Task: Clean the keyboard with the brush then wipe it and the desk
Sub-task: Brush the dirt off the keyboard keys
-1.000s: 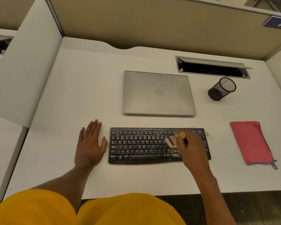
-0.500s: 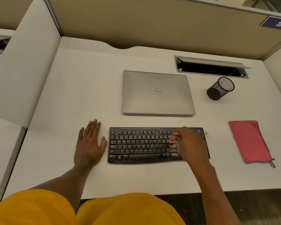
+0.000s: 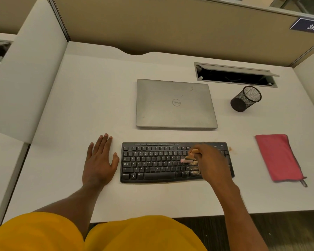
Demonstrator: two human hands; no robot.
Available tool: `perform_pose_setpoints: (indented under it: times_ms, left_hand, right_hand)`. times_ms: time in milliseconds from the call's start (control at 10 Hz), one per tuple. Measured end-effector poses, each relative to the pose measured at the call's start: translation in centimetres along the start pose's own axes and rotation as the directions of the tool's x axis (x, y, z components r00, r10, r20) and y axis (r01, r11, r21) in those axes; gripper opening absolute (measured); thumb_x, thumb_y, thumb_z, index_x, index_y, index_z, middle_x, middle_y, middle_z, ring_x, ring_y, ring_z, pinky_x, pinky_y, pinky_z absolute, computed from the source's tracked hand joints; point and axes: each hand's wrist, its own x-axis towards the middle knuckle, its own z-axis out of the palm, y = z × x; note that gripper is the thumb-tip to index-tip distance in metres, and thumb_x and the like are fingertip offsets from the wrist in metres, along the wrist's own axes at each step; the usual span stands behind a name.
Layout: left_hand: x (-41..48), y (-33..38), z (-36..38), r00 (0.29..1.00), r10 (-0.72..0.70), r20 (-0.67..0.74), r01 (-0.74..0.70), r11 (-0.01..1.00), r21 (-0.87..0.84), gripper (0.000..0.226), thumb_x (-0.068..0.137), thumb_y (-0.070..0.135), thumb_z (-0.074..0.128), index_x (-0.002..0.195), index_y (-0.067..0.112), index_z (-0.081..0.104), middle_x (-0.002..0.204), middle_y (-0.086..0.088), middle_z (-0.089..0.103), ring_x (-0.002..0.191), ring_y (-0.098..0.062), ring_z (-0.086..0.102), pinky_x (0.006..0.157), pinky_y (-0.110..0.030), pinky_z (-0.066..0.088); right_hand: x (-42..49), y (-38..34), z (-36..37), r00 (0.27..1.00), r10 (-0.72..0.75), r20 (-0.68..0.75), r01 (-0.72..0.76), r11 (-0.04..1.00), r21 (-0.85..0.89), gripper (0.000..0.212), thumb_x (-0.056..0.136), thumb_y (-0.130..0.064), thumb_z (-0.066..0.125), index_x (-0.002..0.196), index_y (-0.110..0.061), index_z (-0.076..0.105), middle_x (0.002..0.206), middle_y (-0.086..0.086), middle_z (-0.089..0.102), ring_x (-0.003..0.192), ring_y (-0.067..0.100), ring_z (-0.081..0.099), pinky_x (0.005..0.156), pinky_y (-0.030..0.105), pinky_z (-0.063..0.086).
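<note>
Right hand (image 3: pixel 212 164) around brush (image 3: pixel 190 157), left hand (image 3: pixel 98 164) flat

Upper right of frame: a dark blue sign (image 3: pixel 311 26) on the partition reads "385" in white. Centre: the laptop (image 3: pixel 176 113) lid carries the round "DELL" logo, seen inverted. Lower centre: the keyboard (image 3: pixel 152 163) keys show white QWERTY lettering; the mark at its upper right corner is too small to read.

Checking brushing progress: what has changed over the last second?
The right hand, gripping the brush, swept it slightly leftward over the right-hand keys of the keyboard; crumbs remain there. The left hand stays flat on the desk beside it; laptop, red cloth and mesh cup unmoved.
</note>
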Motion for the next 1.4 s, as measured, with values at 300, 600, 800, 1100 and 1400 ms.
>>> perform_pose_setpoints:
  times_ms: [300, 600, 800, 1100, 1400]
  left_hand:
    - [0.0, 0.0, 0.0, 1.000, 0.001, 0.003, -0.001, 1.000, -0.002, 0.075, 0.103, 0.056, 0.024, 0.169, 0.022, 0.017, 0.177, 0.002, 0.011, 0.163, -0.012, 0.001, 0.133, -0.046, 0.007]
    - [0.0, 0.0, 0.0, 1.000, 0.004, -0.001, -0.004, 1.000, 0.001, 0.075, 0.102, 0.055, 0.025, 0.169, 0.022, 0.018, 0.176, 0.002, 0.012, 0.163, -0.012, 0.002, 0.133, -0.045, 0.007]
    - [0.0, 0.0, 0.0, 1.000, 0.006, -0.010, -0.006, 1.000, -0.001, 0.074, 0.102, 0.053, 0.025, 0.169, 0.021, 0.018, 0.176, 0.002, 0.013, 0.163, -0.010, 0.001, 0.133, -0.044, 0.006]
    - [0.0, 0.0, 0.0, 1.000, -0.002, 0.000, 0.002, 1.000, -0.003, 0.076, 0.102, 0.057, 0.022, 0.169, 0.022, 0.016, 0.176, 0.003, 0.011, 0.163, -0.010, 0.000, 0.133, -0.044, 0.005]
    - [0.0, 0.0, 0.0, 1.000, -0.003, 0.005, 0.003, 1.000, -0.002, 0.076, 0.102, 0.057, 0.022, 0.169, 0.023, 0.016, 0.176, 0.003, 0.010, 0.163, -0.010, 0.000, 0.133, -0.044, 0.005]
  right_hand:
    - [-0.6, -0.1, 1.1, 0.988, -0.146, -0.047, 0.149, 0.987, 0.061, 0.015, 0.099, -0.023, 0.059, 0.104, -0.031, 0.071, 0.103, -0.012, 0.067, 0.093, 0.007, 0.060, 0.085, 0.031, 0.052]
    - [-0.2, 1.0, -0.7, 0.991, -0.084, -0.101, 0.071, 0.989, -0.133, 0.019, 0.102, -0.020, 0.053, 0.100, -0.023, 0.072, 0.097, -0.002, 0.069, 0.088, 0.015, 0.063, 0.076, 0.030, 0.049]
    - [-0.7, 0.0, 0.7, 0.986, -0.165, -0.038, 0.168, 0.982, 0.084, 0.016, 0.100, -0.021, 0.058, 0.103, -0.031, 0.070, 0.100, -0.013, 0.066, 0.087, 0.004, 0.060, 0.079, 0.023, 0.048]
    - [-0.8, 1.4, -0.3, 0.986, -0.103, -0.134, 0.108, 0.994, 0.028, 0.017, 0.100, -0.016, 0.057, 0.101, -0.024, 0.072, 0.102, -0.005, 0.070, 0.095, 0.015, 0.064, 0.082, 0.033, 0.050]
    - [-1.2, 0.8, 1.0, 0.983, -0.177, -0.057, 0.181, 0.981, 0.074, 0.018, 0.098, -0.017, 0.059, 0.104, -0.028, 0.071, 0.105, -0.008, 0.068, 0.096, 0.011, 0.059, 0.087, 0.036, 0.051]
